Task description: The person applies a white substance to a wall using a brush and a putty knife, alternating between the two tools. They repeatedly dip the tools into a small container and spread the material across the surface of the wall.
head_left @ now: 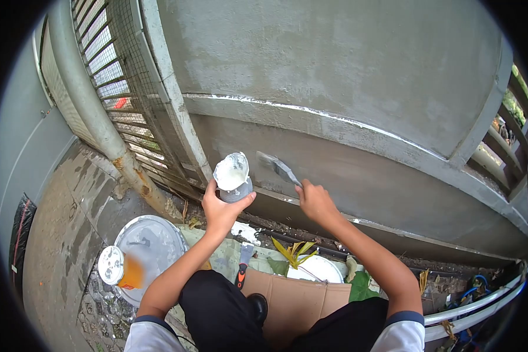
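Note:
My left hand (223,208) is wrapped round a small grey-smeared tub (236,192) with white paint or filler (232,172) inside its coated rim. In my right hand (315,201) is a flat paintbrush (283,171), smeared pale grey. Its tip reaches up and left towards the lower grey wall panel (346,176); whether it touches cannot be made out. Between the tub and the brush there is a small gap. Below my hands, a scraper (244,264) with an orange and black handle lies near the cardboard (299,296).
A paint-smeared round lid (152,237) and a yellow tub with a white lid (111,264) are at left. A rusty post (100,111) and slatted fence stand beyond. A white round lid (320,270) lies among leaves; white pipes (469,314) run at right.

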`<move>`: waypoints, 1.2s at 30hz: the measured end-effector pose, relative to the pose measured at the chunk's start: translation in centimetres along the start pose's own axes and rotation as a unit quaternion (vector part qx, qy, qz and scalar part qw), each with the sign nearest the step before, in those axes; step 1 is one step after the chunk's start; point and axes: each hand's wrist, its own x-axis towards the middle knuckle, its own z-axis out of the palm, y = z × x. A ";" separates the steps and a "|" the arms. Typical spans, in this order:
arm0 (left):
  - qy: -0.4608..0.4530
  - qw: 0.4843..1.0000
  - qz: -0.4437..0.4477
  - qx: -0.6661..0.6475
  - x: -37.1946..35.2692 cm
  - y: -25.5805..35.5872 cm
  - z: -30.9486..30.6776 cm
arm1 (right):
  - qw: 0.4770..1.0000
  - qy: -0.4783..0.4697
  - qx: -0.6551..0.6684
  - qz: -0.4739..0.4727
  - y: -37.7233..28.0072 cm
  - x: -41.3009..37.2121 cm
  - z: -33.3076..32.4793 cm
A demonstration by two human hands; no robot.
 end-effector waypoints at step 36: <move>0.131 0.979 -0.148 0.056 2.9 -5.8 1.0 | 0.987 -0.157 -0.012 0.036 -2.7 0.8 -8.9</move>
